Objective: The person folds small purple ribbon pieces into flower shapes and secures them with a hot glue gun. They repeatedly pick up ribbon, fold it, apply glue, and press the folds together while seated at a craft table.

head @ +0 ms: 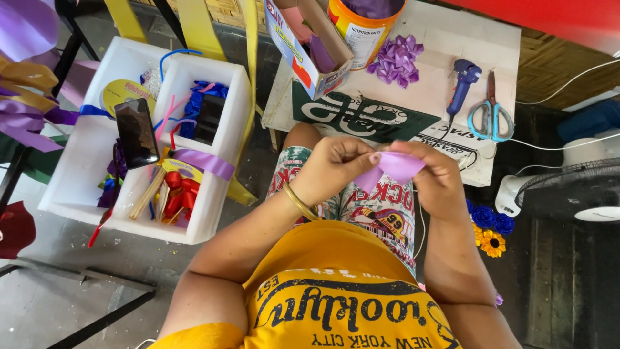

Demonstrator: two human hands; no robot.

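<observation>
Both hands meet over my lap, pinching one piece of purple ribbon (pixel 395 166). My left hand (pixel 332 169), with a gold bangle on its wrist, grips the ribbon's left end. My right hand (pixel 439 178) holds the right end and folds it between thumb and fingers. A pile of folded purple ribbon pieces (pixel 394 60) lies on the low white table (pixel 445 39) ahead, near a blue glue gun (pixel 462 81) and blue-handled scissors (pixel 491 115).
A cardboard box (pixel 310 45) and an orange tub (pixel 361 29) stand at the table's back. To the left are white foam boxes (pixel 210 213) with ribbons, sticks and two dark phones. A white fan (pixel 568 190) and blue and yellow paper flowers (pixel 489 229) sit to the right.
</observation>
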